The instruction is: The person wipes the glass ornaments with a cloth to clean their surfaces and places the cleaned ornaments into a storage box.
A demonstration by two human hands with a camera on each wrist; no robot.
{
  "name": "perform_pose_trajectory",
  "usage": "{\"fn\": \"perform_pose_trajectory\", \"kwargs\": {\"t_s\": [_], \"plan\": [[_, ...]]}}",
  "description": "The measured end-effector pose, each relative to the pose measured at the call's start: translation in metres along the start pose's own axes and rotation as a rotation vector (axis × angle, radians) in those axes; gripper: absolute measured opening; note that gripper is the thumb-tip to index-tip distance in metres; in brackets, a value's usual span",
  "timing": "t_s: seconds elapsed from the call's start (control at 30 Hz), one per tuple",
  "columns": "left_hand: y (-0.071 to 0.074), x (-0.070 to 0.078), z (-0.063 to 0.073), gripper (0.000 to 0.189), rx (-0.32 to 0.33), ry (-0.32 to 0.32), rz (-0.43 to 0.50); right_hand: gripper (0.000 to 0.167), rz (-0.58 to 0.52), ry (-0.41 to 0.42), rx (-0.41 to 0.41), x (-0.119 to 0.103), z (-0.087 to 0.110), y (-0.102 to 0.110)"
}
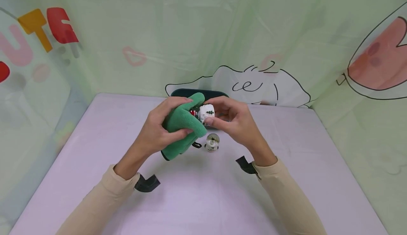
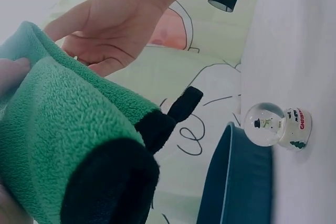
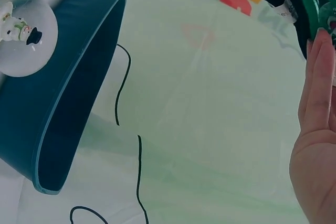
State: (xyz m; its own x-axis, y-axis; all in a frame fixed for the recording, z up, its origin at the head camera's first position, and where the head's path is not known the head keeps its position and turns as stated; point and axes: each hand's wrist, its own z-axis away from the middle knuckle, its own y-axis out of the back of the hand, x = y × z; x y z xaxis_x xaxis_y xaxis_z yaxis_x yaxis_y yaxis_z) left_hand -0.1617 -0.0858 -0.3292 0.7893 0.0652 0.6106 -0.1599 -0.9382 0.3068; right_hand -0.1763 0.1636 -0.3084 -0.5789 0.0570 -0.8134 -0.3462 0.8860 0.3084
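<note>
A folded green cloth [image 1: 182, 119] with dark edging is gripped in my left hand [image 1: 155, 130] and wraps the glass end of a snow globe. The white base of that snow globe [image 1: 208, 112] sticks out to the right, and my right hand [image 1: 238, 123] holds it between thumb and fingers. A red and white figure shows through the glass beside the cloth. Both hands are above the table. Below them a second snow globe [image 1: 212, 143] stands upright on the table; the left wrist view shows a snowman inside this globe [image 2: 265, 124] and lettering on its white base.
Behind the hands, at the table's back edge, stands a dark teal plastic bin [image 3: 79, 40], mostly hidden by them in the head view. The pale lilac table [image 1: 203, 199] meets curtains with printed drawings [image 1: 248, 83] at the back and sides.
</note>
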Motion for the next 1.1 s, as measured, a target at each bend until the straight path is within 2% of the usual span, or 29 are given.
{"fn": "perform_pose_trajectory", "kwargs": {"t_s": [0.27,0.4,0.53,0.63,0.77,0.93,1.1], "plan": [[0.0014,-0.0013,0.0012,0.064,-0.001,-0.013,-0.025,0.032,-0.031,-0.048,-0.020,-0.0016,0.0005,0.0000],[0.0011,-0.0031,0.0011,0.062,0.020,0.025,-0.011,0.037,-0.032,-0.035,-0.030,-0.0030,-0.0013,-0.0011],[0.0007,-0.0044,0.0014,0.062,0.054,0.101,0.037,0.050,-0.010,0.018,-0.054,-0.0023,-0.0038,-0.0030],[0.0012,-0.0043,0.0024,0.062,0.073,0.146,0.062,0.057,0.058,0.079,-0.066,-0.0018,-0.0046,-0.0045],[0.0020,-0.0029,0.0031,0.062,0.078,0.175,0.072,0.058,0.158,0.190,-0.045,-0.0011,-0.0056,-0.0050],[0.0028,-0.0023,0.0026,0.060,0.064,0.157,0.060,0.058,0.213,0.294,-0.014,0.0015,-0.0062,-0.0048],[0.0045,-0.0021,0.0020,0.058,0.047,0.114,0.027,0.057,0.223,0.290,0.010,0.0008,-0.0058,-0.0056]]}}
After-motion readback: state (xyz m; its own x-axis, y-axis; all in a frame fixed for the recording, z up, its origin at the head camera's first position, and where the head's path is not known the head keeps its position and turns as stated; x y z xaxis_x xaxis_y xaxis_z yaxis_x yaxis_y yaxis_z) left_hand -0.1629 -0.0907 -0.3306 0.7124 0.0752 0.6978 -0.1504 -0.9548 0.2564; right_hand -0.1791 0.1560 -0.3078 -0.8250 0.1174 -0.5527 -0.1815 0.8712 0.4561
